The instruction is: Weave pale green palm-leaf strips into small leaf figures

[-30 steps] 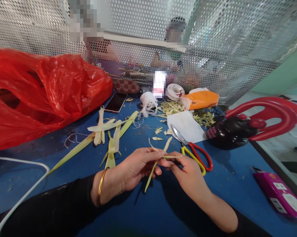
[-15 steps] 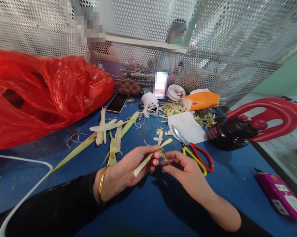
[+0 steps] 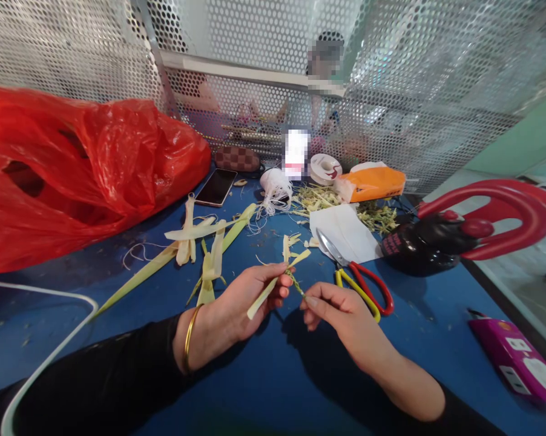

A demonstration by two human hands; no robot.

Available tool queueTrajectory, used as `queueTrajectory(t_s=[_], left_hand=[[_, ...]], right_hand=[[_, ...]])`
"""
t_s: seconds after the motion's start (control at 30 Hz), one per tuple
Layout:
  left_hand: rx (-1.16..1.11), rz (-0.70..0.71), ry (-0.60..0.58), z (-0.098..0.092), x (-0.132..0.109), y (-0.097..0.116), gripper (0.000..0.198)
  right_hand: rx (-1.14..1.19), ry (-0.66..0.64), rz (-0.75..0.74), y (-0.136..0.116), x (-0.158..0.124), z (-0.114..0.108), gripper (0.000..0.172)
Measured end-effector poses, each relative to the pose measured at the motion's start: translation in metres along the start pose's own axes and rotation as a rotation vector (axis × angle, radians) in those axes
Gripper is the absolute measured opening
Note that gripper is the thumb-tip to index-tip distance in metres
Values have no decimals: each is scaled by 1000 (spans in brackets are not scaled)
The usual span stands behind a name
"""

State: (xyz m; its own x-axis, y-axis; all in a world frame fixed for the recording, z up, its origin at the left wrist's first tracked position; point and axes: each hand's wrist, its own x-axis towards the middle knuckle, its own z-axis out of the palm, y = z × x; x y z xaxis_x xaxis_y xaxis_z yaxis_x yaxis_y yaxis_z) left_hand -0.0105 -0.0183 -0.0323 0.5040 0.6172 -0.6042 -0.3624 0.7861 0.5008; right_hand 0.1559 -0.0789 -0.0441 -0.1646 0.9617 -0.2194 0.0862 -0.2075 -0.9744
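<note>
Pale leaf strips (image 3: 261, 298) cross one another between the thumb and fingers of my left hand (image 3: 250, 300). From their crossing a thin green stem with small buds (image 3: 296, 284) slants down to the right. My right hand (image 3: 334, 306) pinches its lower end between thumb and forefinger. Both hands are a little above the blue table (image 3: 264, 387). More leaf strips (image 3: 216, 251) lie beyond my left hand. Scissors with red and yellow handles (image 3: 361, 278) rest beyond my right hand, their blades on a white paper (image 3: 343, 227).
A red plastic bag (image 3: 86, 175) fills the left, near a phone (image 3: 216, 187). White string (image 3: 275, 188), a spool (image 3: 325, 169), dried plant bits (image 3: 316, 198) and an orange packet (image 3: 375, 183) stand behind. A dark bottle (image 3: 418, 245) and purple power strip (image 3: 516, 360) are right.
My right hand has closed on the stem's lower end and drawn slightly away from my left hand. The strips in my left hand have shifted slightly left and tilted.
</note>
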Motion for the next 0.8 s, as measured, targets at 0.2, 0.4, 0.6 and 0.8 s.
queueTrajectory(t_s=[0.2,0.4,0.6,0.8], left_hand=[[-41,-41,25,2,2,5,26],[-30,-44,78,2,0,5,21],[35,45,-69,-6,5,0,27],[422,192,-46,-1,2,-9,21]], right_hand=[[74,147,21,4,4,-3,32],[-52,171,35,0,3,-4,17],[104,196,76,1,5,-2,19],[147,190,79,3,6,-1,22]])
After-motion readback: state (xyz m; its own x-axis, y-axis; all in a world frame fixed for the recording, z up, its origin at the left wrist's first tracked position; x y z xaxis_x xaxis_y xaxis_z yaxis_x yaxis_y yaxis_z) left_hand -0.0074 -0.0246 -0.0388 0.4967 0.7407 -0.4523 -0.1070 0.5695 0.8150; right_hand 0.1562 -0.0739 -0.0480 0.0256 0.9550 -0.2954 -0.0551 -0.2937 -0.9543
